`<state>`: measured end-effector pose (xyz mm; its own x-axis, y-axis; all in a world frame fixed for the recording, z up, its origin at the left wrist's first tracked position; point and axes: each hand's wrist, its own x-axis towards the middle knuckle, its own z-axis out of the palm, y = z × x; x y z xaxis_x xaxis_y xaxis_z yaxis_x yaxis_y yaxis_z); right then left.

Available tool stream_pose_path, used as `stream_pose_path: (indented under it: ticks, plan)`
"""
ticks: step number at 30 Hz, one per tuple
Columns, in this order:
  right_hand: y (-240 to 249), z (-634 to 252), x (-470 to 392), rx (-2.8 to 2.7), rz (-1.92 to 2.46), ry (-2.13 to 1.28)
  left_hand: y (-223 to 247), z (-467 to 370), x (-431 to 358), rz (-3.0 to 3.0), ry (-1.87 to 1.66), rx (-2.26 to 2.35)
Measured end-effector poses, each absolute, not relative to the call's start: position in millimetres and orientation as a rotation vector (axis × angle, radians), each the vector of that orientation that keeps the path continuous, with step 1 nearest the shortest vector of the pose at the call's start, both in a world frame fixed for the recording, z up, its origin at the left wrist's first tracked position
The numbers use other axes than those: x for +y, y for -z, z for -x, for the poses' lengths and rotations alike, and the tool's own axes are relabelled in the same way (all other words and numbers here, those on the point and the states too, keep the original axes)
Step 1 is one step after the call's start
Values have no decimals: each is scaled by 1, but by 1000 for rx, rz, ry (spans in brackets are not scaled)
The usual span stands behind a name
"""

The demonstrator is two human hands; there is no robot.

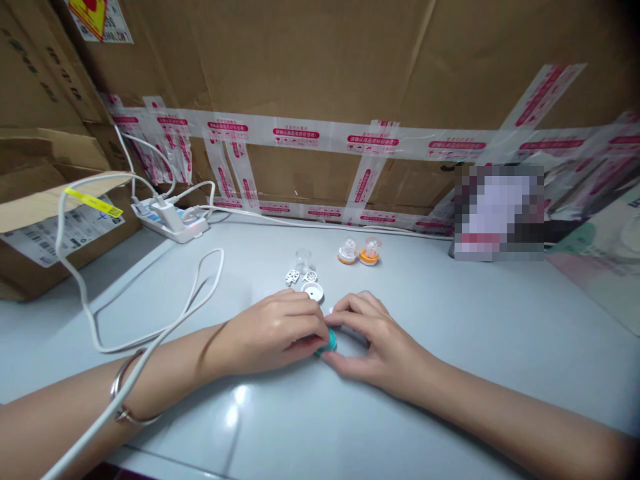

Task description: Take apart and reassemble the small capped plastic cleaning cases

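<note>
The left hand [285, 330] comes in low from the left side, palm down, its wrist nearly straight and its fingers bent together over a small teal piece [331, 342]. The left hand is clamped on this piece, its thumb hidden. The right hand [383, 343] reaches in from the lower right, forearm slanting up and leftward. Its thumb and index finger form an open arch, their tips at the near and far edges of the teal piece; whether they press on it, I cannot tell. The piece lies between the 2 hands, low over the desk [430, 300].

A metal bracelet [119, 387] circles the left forearm. Just beyond the left hand lies a white dish [318, 288], then 2 white spoked parts [293, 276] and a clear cup [303, 256]. Farther right stand 2 orange-and-white pieces [369, 256] with clear tops, side by side.

A white cable [88, 300] loops across the left forearm. Behind are a plugged-in power strip [193, 233], an open cardboard box [95, 237] at the left and a large taped carton [310, 60].
</note>
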<state>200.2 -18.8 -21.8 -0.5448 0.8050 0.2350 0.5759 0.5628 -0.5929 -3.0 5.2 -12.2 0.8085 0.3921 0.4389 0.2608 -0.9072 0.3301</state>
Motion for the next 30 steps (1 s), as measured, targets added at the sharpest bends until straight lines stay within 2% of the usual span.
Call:
stream_pose_path:
  ticks: [9,18,30]
  plan:
    - [21,-200,-18,-2328,1112,-632,11,3,6,-2729,-735,487]
    - [21,-199,-18,-2320,1107,-632,7,5,9,-2298,-598,669]
    - [19,-199,-19,-2332,1088,-588,9,1,5,-2322,-545,814]
